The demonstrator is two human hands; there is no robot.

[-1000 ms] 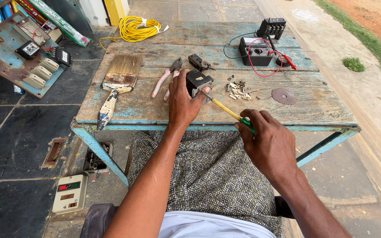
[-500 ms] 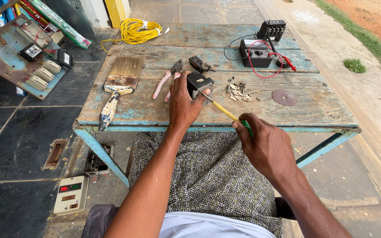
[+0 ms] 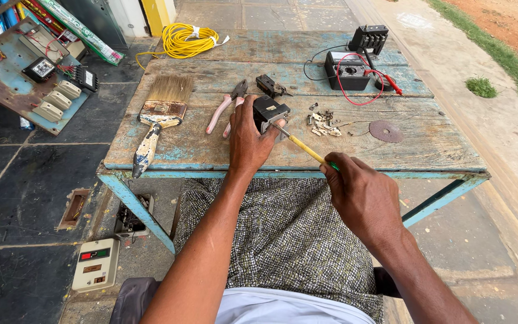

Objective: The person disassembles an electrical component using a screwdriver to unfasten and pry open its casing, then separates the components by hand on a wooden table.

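While the left hand [image 3: 248, 139] pins a small black electrical block [image 3: 269, 111] against the weathered blue wooden table [image 3: 427, 144], fingers curled over its near side, the right hand [image 3: 361, 195] is closed around the green handle of a yellow-shafted screwdriver [image 3: 304, 148], tip set at the block's right face. The block sits mid-table, just right of the pink-handled pliers [image 3: 223, 111] and left of a scatter of small metal screws and fittings [image 3: 324, 122]. By appearance it is rigid moulded plastic, light, and likely to skid or tip on the rough boards under tool pressure; its edges could chip. Best held by its flat sides, pressed down, clear of the terminal face. Also noted: a worn paintbrush [image 3: 157, 117], a black meter with red leads [image 3: 347, 71], a yellow cable coil [image 3: 186, 41], and a rusty disc [image 3: 386, 131].
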